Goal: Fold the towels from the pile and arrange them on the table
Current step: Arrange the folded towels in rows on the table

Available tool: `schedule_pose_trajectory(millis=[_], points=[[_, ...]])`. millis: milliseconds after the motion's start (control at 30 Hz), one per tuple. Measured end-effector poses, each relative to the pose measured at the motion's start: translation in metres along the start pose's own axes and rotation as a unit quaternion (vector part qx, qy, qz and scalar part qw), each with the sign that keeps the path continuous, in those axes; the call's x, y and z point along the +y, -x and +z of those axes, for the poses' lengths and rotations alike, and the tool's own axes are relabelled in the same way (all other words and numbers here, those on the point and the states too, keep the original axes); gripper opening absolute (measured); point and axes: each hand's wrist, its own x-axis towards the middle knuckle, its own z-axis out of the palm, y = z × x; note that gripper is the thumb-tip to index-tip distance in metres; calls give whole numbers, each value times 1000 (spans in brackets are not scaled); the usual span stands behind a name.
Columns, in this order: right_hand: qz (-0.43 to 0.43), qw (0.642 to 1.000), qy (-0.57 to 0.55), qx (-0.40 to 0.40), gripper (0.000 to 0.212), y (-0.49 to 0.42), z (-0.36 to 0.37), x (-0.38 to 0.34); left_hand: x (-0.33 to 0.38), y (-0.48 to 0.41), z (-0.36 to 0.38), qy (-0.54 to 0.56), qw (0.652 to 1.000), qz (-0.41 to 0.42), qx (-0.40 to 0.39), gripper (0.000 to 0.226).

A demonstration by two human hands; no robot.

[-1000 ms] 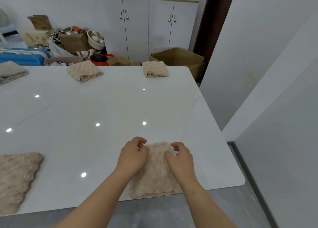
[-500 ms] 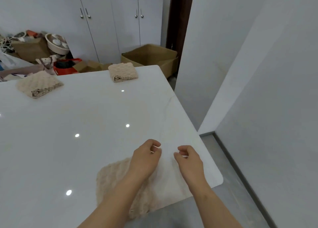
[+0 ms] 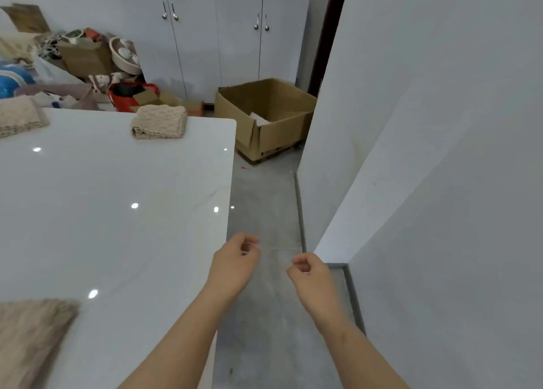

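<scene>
Both my hands hover past the right edge of the white table (image 3: 117, 212), above the grey floor. My left hand (image 3: 235, 260) and my right hand (image 3: 308, 274) have loosely curled fingers and hold nothing. A folded beige towel (image 3: 160, 121) lies at the table's far right corner. Another folded towel (image 3: 20, 116) sits at the far left edge of view. A beige towel (image 3: 32, 335) lies flat at the near left, partly cut off by the frame.
An open cardboard box (image 3: 270, 115) stands on the floor beyond the table's corner. White cabinets (image 3: 223, 36) line the back wall, with clutter and boxes (image 3: 85, 59) to their left. A white wall (image 3: 426, 153) closes the right side, leaving a narrow floor strip.
My hands let go of the towel at the near edge and moved off the table to the right. The view swung right, so the towel now lies at the lower left.
</scene>
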Motion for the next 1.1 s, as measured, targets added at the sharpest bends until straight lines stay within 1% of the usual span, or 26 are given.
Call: schedule_pose_trajectory(millis=[133, 300, 433, 567, 700, 800, 933, 1000, 1100], points=[[-30, 997, 36, -65, 12, -46, -18, -10, 13, -21, 16, 8, 998, -30, 59, 13], [-65, 985, 63, -147, 9, -105, -9, -35, 16, -62, 14, 33, 988, -66, 136, 22], [-92, 974, 78, -192, 14, -165, 10, -66, 23, -120, 4, 52, 977, -87, 185, 20], [-104, 967, 91, -213, 11, -238, 38, -107, 36, -191, -20, 55, 973, -94, 205, 14], [-125, 951, 115, -257, 8, -298, 78, -154, 45, -248, -56, 71, 958, -122, 251, 15], [-140, 939, 101, -299, 10, -332, 113, -183, 38, -276, -83, 97, 938, -161, 290, 15], [-195, 910, 140, -339, 9, -379, 158, -220, 20, -311, -109, 141, 902, -215, 347, 16], [-220, 897, 140, -358, 10, -405, 183, -240, 12, -333, -119, 158, 878, -232, 388, 16], [-270, 880, 136, -365, 11, -445, 222, -274, 7, -368, -131, 180, 827, -259, 466, 19]])
